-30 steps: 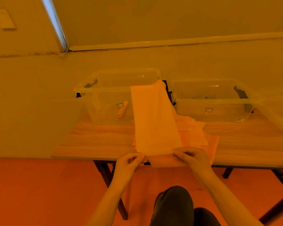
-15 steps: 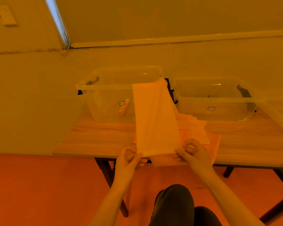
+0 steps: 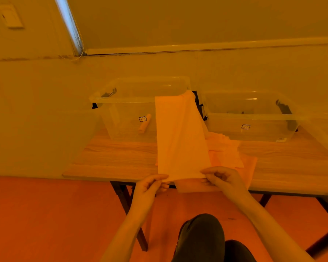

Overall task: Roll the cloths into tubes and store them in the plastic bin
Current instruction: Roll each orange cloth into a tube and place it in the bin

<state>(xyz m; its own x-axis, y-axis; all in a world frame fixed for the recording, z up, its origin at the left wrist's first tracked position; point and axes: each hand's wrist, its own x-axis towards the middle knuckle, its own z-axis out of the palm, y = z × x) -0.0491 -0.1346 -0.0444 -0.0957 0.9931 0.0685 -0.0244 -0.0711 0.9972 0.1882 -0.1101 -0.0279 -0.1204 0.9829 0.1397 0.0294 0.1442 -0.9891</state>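
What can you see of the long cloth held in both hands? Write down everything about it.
The long cloth is a pale, thin strip of fabric, folded narrow and not yet rolled. It stretches taut from the table's near edge up to the rim of the left bin, where its far end drapes. The left hand and right hand pinch its near corners. It lies over a pile of cloths.

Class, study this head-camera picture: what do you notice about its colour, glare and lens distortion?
Head view: a strong orange cast tints everything, so the true colour of the cloth cannot be told; small glare streaks sit on the rim of the left bin; the wide-angle lens bends the table edge.
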